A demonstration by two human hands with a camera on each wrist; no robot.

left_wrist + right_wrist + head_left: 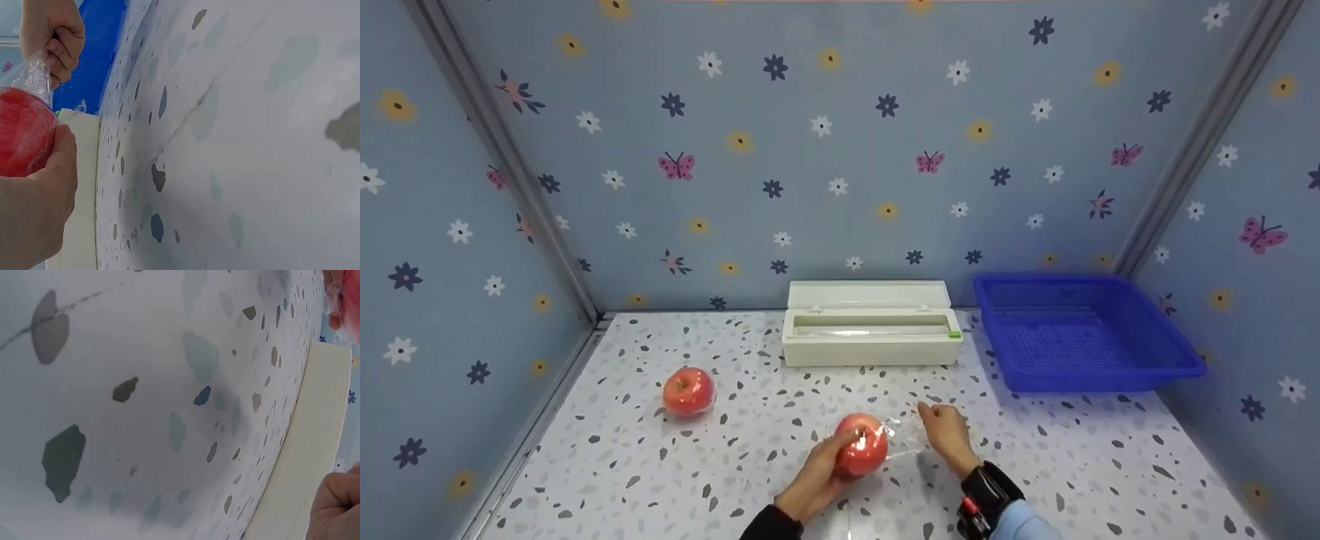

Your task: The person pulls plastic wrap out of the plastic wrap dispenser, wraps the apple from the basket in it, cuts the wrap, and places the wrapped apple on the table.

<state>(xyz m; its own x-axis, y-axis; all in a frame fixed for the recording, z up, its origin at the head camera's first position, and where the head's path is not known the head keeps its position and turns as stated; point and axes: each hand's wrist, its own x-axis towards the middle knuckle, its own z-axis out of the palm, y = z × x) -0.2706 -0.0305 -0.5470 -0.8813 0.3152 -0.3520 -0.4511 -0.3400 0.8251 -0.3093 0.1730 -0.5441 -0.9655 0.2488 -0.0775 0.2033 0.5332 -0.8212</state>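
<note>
A red apple point(864, 447) is gripped in my left hand point(819, 474), its thumb lying over the front of the fruit. Clear plastic wrap point(906, 436) covers this apple and stretches off to its right. My right hand point(947, 433) pinches the gathered end of the wrap with curled fingers. In the left wrist view, the pulled film point(37, 77) runs taut between the apple point(25, 132) and the right hand point(53, 36). Farther left on the table sits a second apple point(688, 391), with shiny film around it.
Behind the hands, a white cling-film dispenser box point(871, 354) stands with its lid point(870, 294) raised and a roll inside. A blue plastic basket point(1102, 381) is at the back right. Flower-patterned walls point(840, 150) enclose the speckled table point(622, 465) at the back and sides.
</note>
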